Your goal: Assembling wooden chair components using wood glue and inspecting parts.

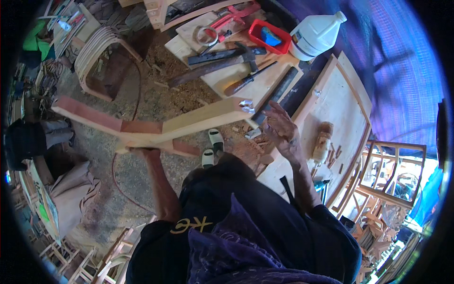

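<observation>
My left hand (147,151) grips a joined wooden frame piece (198,118) from below, near where its beams cross. Pale and reddish beams branch out from that joint, one toward the far left, one toward my right hand. A shiny whitish smear, like glue, covers the right-hand beam end. Just right of that end, my right hand (281,125) is raised with its fingers apart and nothing visible in it. Beside my right forearm, a plastic bottle (323,142) with yellowish contents rests on the pale panel (302,137), near several short wooden dowels (335,154).
A hammer (213,68), a wooden-handled chisel-like tool (250,78), a red clamp (231,21), a red tray (283,47) and a white jug (317,35) occupy the far bench. Curved wooden frames (101,42) stand far left. A hose (139,90) crosses the dusty floor.
</observation>
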`<state>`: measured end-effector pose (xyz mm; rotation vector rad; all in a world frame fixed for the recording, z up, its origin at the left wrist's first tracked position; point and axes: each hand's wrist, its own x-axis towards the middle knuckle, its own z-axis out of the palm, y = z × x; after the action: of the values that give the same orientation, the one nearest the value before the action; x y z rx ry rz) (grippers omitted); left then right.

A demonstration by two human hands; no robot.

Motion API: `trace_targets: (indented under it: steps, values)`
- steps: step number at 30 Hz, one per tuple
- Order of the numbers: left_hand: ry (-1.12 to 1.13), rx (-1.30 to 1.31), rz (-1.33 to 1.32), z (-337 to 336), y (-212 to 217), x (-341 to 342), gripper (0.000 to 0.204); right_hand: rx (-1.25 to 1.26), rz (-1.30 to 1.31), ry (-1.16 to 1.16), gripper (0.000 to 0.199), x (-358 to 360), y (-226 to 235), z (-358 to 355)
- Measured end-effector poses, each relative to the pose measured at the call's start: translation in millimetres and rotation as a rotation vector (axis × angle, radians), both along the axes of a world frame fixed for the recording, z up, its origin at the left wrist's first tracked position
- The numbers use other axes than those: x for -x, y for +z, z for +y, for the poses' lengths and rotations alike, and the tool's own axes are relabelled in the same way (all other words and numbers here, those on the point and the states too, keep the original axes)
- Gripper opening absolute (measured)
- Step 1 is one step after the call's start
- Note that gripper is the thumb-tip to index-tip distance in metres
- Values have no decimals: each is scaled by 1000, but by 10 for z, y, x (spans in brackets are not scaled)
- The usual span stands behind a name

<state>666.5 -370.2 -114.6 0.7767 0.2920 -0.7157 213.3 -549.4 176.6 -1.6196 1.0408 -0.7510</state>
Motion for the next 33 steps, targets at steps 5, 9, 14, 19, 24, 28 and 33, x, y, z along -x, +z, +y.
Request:
trace_targets:
  steps: [5,9,14,19,24,28,33]
  values:
    - [78,70,-39,252,-290,-92,86,460,332,-208,31,57,48,-1069]
    - [-6,-7,91,16,271,211,92,505,620,-265,34,66,-337,-2199]
    - [-7,-83,-24,623,-524,-119,90,412,1017,-129,34,-42,-1000,-3274]
    - [50,-105,38,295,22,160,88,497,1041,-164,29,-141,-1009,-3388]
    - [95,-145,-60,409,55,217,92,641,938,-201,27,-227,-1055,-3394]
    - [12,-121,-28,209,440,242,92,566,949,-124,23,-218,-1029,-3373]
    - [85,-152,12,161,564,299,73,701,724,-43,29,-240,-952,-3346]
